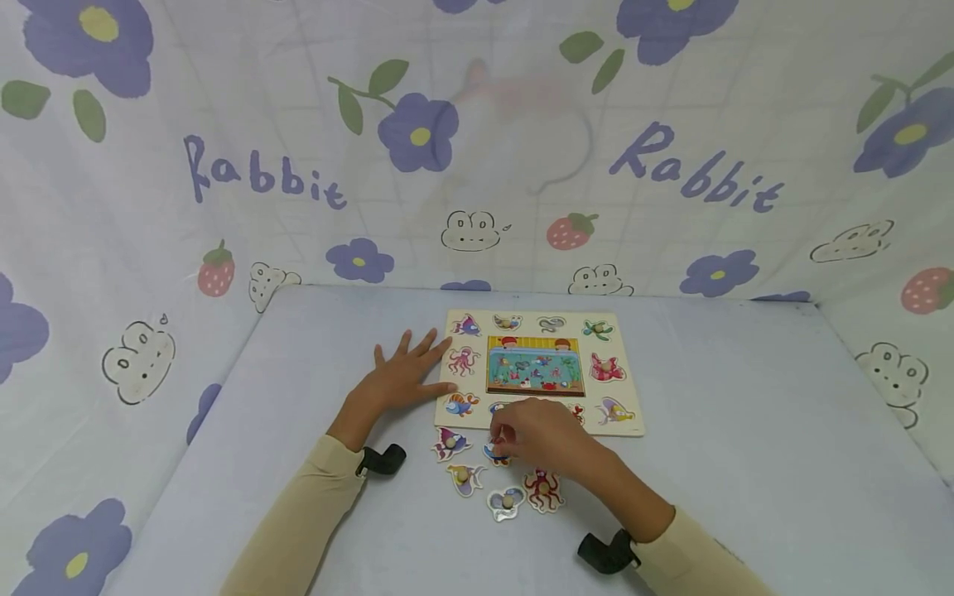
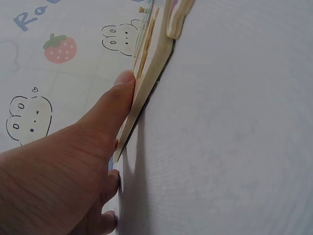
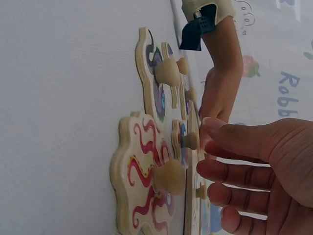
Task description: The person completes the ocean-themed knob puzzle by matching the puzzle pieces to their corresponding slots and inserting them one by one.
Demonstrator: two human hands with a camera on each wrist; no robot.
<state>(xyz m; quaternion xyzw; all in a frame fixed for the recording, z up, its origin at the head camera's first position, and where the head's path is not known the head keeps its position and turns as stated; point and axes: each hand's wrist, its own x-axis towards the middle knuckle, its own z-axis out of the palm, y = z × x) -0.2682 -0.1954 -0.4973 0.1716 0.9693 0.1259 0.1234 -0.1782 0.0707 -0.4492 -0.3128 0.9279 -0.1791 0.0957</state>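
Observation:
A pale wooden puzzle board (image 1: 531, 327) with sea-animal pictures lies flat on the table. My left hand (image 1: 398, 377) is spread at its left side, the thumb resting on the edge (image 2: 128, 78). Just in front of the board, my right hand (image 1: 547, 434) hovers over a small blue piece with a wooden knob (image 1: 495, 451). In the right wrist view its fingers are loosely bent, with a gap between the thumb (image 3: 215, 123) and the blue piece's knob (image 3: 190, 140). Close below that hand lies a red octopus piece (image 1: 544, 492).
Other knobbed pieces lie nearby: a purple fish (image 1: 450, 444), a yellow fish (image 1: 465, 478) and a grey piece (image 1: 505, 503). The white table (image 1: 730, 430) ends at a printed curtain (image 1: 514, 165) behind the board. A black camera (image 1: 383, 459) sits on my left wrist.

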